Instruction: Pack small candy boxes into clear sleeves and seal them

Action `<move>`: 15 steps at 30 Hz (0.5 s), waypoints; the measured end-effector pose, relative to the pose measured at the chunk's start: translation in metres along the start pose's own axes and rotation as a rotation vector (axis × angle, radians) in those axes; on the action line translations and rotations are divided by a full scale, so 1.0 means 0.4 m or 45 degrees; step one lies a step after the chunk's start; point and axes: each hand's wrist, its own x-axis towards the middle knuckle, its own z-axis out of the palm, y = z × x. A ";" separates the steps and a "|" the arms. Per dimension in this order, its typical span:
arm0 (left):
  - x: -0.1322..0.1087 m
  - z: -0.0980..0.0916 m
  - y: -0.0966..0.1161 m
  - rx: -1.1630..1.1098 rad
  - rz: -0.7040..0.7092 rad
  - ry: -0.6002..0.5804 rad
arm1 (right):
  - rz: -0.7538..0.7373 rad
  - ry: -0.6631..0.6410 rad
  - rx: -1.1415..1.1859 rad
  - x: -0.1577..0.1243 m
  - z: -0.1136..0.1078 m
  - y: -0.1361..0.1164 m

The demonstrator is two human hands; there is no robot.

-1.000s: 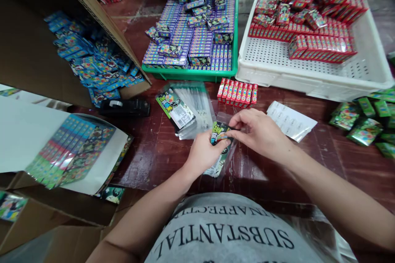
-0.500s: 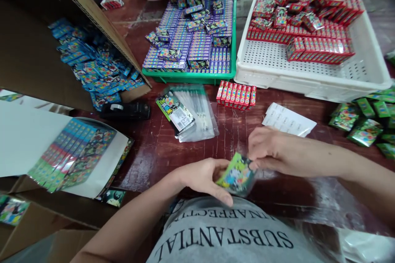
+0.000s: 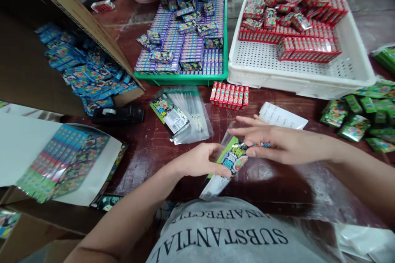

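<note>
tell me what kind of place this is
Probably a small packing workshop for boxed novelties. A green tray holds stacked purple boxes, a white crate holds red boxes, and both hands hold a clear printed bag over a worn wooden table.

Two hands are in view, the left hand [image 3: 200,160] and the right hand [image 3: 277,144], and between them there is one clear packet [image 3: 230,162]. On the table stand two trays, one green tray [image 3: 185,78] and one white tray [image 3: 354,53]. One row of seven red boxes [image 3: 229,95] lies in front of them, beside one paper sheet [image 3: 282,116] and one black tape dispenser [image 3: 119,114].
</note>
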 end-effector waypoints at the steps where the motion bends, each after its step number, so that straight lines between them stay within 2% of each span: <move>1: 0.004 0.000 -0.001 -0.079 0.002 0.077 | 0.033 0.086 0.015 0.001 0.007 0.005; 3: 0.016 0.003 -0.005 -0.154 0.053 0.317 | 0.166 0.439 0.096 0.012 0.046 0.012; 5: 0.027 0.008 -0.009 -0.134 0.145 0.568 | 0.350 0.858 0.279 0.034 0.116 0.013; 6: 0.032 0.013 -0.012 -0.100 0.189 0.646 | 0.437 0.969 0.384 0.048 0.158 0.011; 8: 0.035 0.027 -0.018 -0.002 0.253 0.701 | 0.600 0.963 0.461 0.077 0.242 0.003; 11: 0.025 0.060 -0.031 0.235 0.222 0.804 | 0.844 0.944 0.205 0.111 0.335 -0.009; 13: 0.013 0.079 -0.045 0.406 0.130 0.947 | 0.916 0.964 0.045 0.121 0.364 -0.012; 15: 0.004 0.091 -0.064 0.495 0.090 1.060 | 0.913 0.947 0.009 0.122 0.376 -0.012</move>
